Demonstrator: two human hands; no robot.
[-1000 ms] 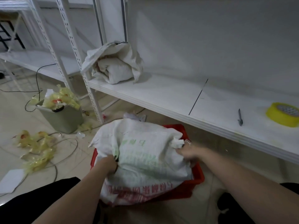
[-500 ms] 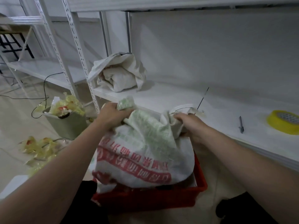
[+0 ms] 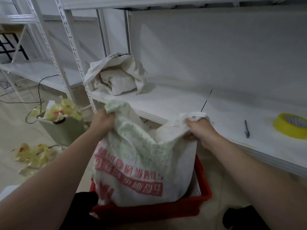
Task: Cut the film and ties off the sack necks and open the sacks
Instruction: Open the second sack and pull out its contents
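Two hands: my left hand and right hand clench the near sack by its corners.
Far sack: looks open, on shelf.
Left: widen this mouth.

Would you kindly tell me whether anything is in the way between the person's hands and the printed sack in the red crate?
Nothing visible. The left hand grips one top corner of the sack and the right hand the other, directly on the fabric. The sack stands in the red crate.

White printed sack upright in red crate, neck spread
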